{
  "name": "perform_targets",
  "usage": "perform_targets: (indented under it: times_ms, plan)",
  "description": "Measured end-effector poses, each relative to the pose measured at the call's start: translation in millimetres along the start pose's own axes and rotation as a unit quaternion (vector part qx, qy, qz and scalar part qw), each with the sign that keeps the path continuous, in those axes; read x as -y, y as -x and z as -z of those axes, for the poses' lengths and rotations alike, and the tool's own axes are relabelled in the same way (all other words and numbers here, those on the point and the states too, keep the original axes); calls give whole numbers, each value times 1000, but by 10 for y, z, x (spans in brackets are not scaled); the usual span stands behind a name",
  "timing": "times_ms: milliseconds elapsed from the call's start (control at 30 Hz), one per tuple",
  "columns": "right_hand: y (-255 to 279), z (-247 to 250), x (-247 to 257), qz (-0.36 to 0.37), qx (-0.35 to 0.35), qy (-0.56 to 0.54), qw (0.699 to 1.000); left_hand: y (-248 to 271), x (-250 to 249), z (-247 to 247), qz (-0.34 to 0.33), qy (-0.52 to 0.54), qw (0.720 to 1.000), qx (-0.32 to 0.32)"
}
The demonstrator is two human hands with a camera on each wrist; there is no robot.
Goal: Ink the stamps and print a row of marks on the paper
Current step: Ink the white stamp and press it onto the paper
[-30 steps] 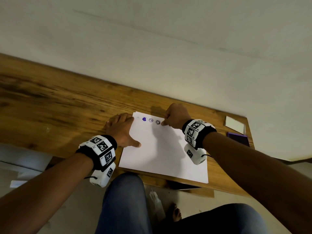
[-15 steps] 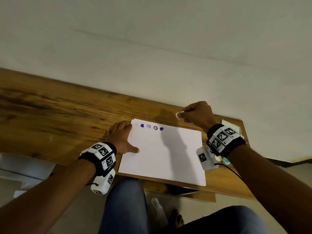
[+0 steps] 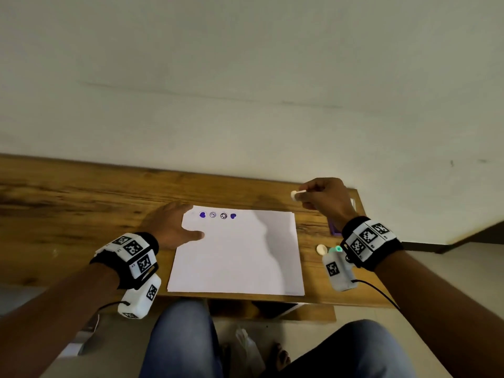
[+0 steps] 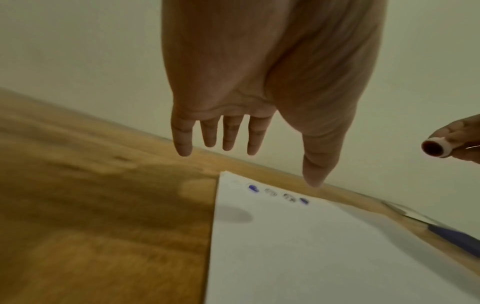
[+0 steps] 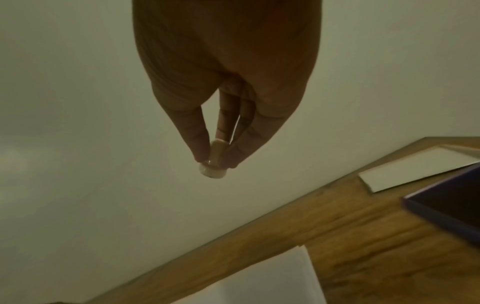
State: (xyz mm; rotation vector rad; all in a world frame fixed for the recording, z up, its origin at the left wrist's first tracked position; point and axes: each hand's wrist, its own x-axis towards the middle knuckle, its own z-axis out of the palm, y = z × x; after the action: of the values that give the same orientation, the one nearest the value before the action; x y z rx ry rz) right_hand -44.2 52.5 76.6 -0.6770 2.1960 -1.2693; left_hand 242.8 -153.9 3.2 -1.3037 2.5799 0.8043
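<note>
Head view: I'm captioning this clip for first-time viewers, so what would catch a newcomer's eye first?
Probably the short row of four purple stamp marks along the far edge of the white paper, vivid against the blank sheet. Next, the right hand raised beyond the paper's far right corner, pinching a small round stamp, while the left hand lies flat at the paper's left edge.

The purple ink pad (image 3: pixel 335 227) is largely hidden behind the right hand (image 3: pixel 326 199) in the head view and cut off by the frame edge in both wrist views. The designs of the two ring-shaped marks (image 3: pixel 218 215) are too small to read. A stamp (image 3: pixel 338 249) by the right wrist camera is partly hidden. The white card (image 5: pixel 413 166) is blurred.
</note>
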Motion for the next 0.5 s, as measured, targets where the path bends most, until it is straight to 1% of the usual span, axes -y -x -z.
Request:
perform_targets:
  times_ms: [100, 200, 267, 367, 500]
  plan:
    - [58, 300, -82, -3, -10, -18, 1000, 65, -344, 69, -32, 56, 998, -1]
    - [118, 575, -271, -6, -29, 1, 1000, 124, -836, -24, -83, 84, 993, 25]
    - [177, 739, -442, -6, -32, 37, 999, 114, -1204, -193, -128, 70, 988, 52]
    - [287, 899, -658, 8, -10, 97, 995, 78, -1747, -497, -177, 55, 980, 79]
    - [378, 976, -870, 41, 14, 180, 983, -2, -2224, -947, -190, 76, 974, 102]
